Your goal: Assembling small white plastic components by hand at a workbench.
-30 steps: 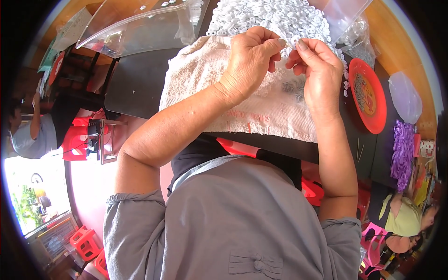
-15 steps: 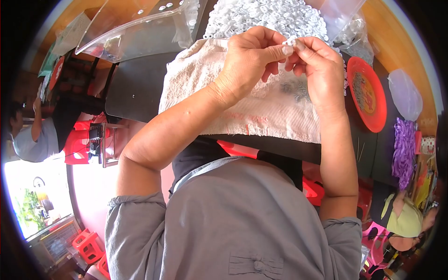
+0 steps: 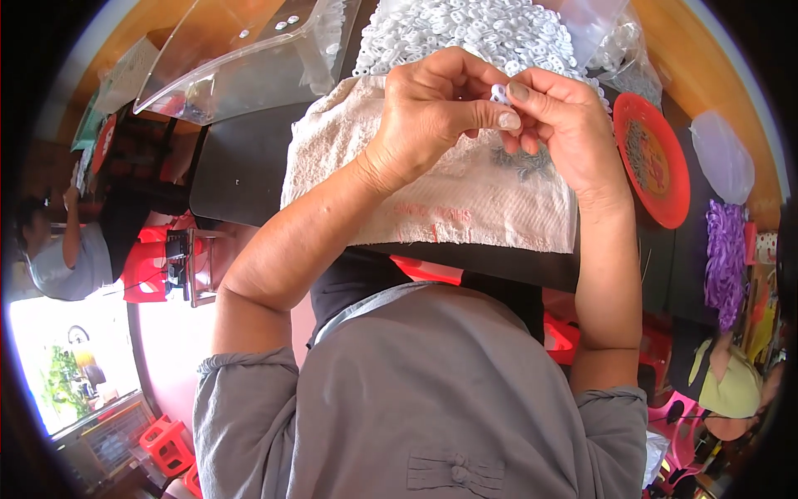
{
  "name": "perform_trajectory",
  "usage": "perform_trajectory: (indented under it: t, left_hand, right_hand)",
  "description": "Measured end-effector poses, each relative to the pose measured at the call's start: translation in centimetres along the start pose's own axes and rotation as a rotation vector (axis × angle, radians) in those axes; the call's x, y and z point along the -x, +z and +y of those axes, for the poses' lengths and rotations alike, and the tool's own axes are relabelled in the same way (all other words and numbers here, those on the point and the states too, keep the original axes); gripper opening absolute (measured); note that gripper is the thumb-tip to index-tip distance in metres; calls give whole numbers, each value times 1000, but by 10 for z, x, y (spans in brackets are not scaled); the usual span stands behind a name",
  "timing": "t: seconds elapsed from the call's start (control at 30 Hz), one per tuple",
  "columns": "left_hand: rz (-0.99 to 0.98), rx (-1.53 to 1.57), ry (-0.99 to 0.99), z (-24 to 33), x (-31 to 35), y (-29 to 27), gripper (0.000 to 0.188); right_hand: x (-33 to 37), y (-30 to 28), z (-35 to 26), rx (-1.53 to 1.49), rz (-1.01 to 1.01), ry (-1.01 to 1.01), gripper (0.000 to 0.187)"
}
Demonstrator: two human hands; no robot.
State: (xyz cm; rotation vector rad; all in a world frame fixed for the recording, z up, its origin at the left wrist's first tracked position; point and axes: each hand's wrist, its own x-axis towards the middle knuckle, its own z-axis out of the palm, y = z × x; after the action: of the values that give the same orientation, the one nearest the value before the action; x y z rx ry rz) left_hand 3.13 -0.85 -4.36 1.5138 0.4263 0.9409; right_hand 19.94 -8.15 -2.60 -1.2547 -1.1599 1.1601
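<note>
Over a pale towel (image 3: pixel 349 158) on the dark table, my left hand (image 3: pixel 428 108) and my right hand (image 3: pixel 573 125) meet, their fingers pinched around one small white plastic piece (image 3: pixel 499 94). The thumbs and index fingers of both hands are closed on it, and the fingers hide most of its shape. Just beyond the hands is a large heap of similar white plastic pieces (image 3: pixel 465 37). Small dark grey metal bits (image 3: pixel 532 162) lie on the towel beneath my right hand, too small to name.
A red plate (image 3: pixel 675 195) with small metal parts stands at the right. Beyond it are clear plastic bags (image 3: pixel 721 166) and a purple bundle (image 3: pixel 726 266). A clear plastic bin (image 3: pixel 224 79) is at the far left. Other people (image 3: pixel 71 258) sit at both sides.
My hands have shifted slightly left and nearer to me, and the white piece is turned between the fingertips. The whole view has moved a little.
</note>
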Motion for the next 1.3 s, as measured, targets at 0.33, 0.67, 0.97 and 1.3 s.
perform_trajectory:
  t: [0.33, 0.67, 0.97, 1.3]
  left_hand:
    - [-117, 245, 38, -1, 8, -2, 23]
    - [-102, 236, 109, -2, 9, 1, 20]
    - [-46, 201, 62, -5, 1, -4, 19]
    - [432, 84, -84, -25, -29, -26, 22]
  right_hand:
    - [4, 12, 0, -161, -55, -27, 24]
    - [4, 13, 7, -405, -127, -15, 22]
    - [0, 16, 6, -269, -98, -49, 20]
    - [-62, 58, -62, -22, 97, -303, 18]
